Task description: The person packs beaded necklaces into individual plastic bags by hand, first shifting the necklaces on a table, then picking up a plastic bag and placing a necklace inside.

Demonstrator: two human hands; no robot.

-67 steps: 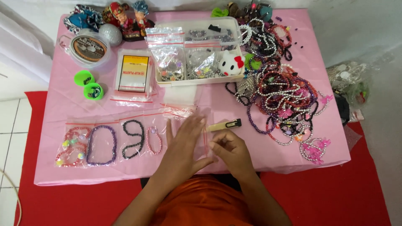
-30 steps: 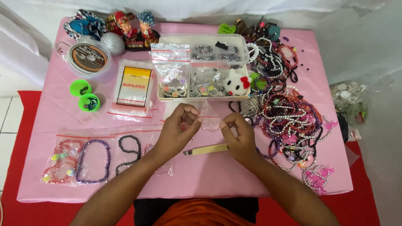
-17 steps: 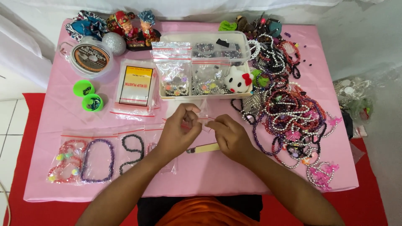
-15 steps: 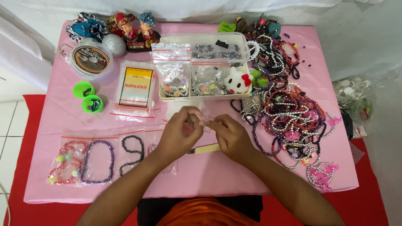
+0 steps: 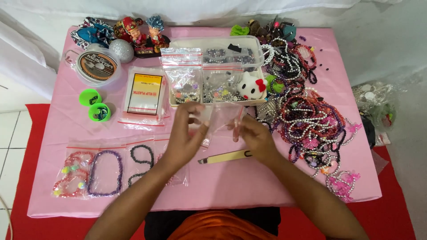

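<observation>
Clear plastic bag (image 5: 219, 119) pinched between left hand (image 5: 189, 133) and right hand (image 5: 253, 135); fingers curled closed on its edges

A low table covered in a pink cloth (image 5: 231, 186) stands on a red mat (image 5: 26, 129). Along its near left edge lie clear zip bags holding bead bracelets (image 5: 95, 171). Behind them sit two green caps (image 5: 94, 106), a packet of plastic bags (image 5: 144, 94), and a round spool tub (image 5: 95, 66). A clear bead box (image 5: 222, 73) occupies the centre back, two figurines (image 5: 142, 35) the far left. A heap of beaded bracelets (image 5: 311, 124) covers the right side; a cream-handled cutter (image 5: 224, 157) lies mid-table.
</observation>
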